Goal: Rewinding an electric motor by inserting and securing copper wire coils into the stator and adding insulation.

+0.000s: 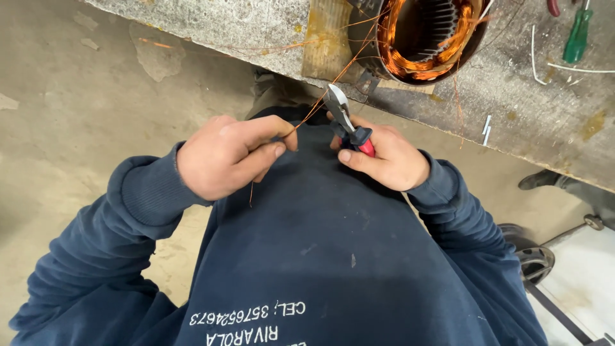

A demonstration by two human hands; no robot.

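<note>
Copper wire between fisted hands

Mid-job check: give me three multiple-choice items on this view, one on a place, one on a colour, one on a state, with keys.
1. Where does the motor stator sit?
A. on the bench top
B. on the floor
C. in the person's lap

2. What colour is the screwdriver handle at the upper right?
A. yellow
B. green
C. black

3. What is the left hand doing?
A. resting flat on the bench
B. holding a hammer
C. pinching a copper wire

Key: 1 A, it lies on the grey bench at its edge. 2 B, the handle shows green. 3 C, thumb and fingers close on the wire that runs up to the stator, while the right hand grips the cutting pliers beside it.
</note>
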